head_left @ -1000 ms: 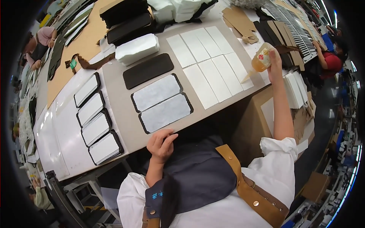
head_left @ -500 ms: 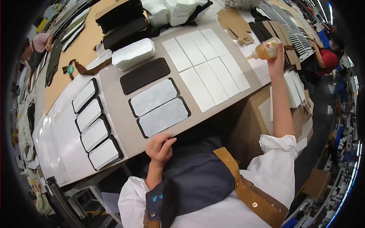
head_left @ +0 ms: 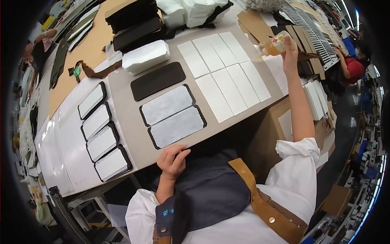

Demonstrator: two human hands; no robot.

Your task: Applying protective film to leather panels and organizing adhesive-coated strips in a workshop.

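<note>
My right hand (head_left: pixel 290 55) is closed around a squeeze bottle (head_left: pixel 280 44) of amber liquid, held tilted above the table's right part with its narrow tip towards the left. Loosely bent, my left hand (head_left: pixel 172 161) rests at the table's front edge with nothing visible in it. Just beyond it lie two black rounded pieces with pale grey panels (head_left: pixel 177 126). A plain black rounded piece (head_left: pixel 158 81) is behind them. White rectangular sheets (head_left: pixel 231 91) lie in two rows between these pieces and the bottle.
At the left, several black-edged white pieces (head_left: pixel 106 163) overlap in a column. Behind stand a white stack (head_left: pixel 146 57), black stacks (head_left: pixel 137 37) and white bundles (head_left: pixel 197 12). Brown card pieces (head_left: pixel 256 25) lie at the far right. A person in red (head_left: pixel 354 69) is at the right.
My right hand has moved the bottle slightly left and upward, and the bottle is more tilted. My left hand has hardly moved. The view has shifted a little.
</note>
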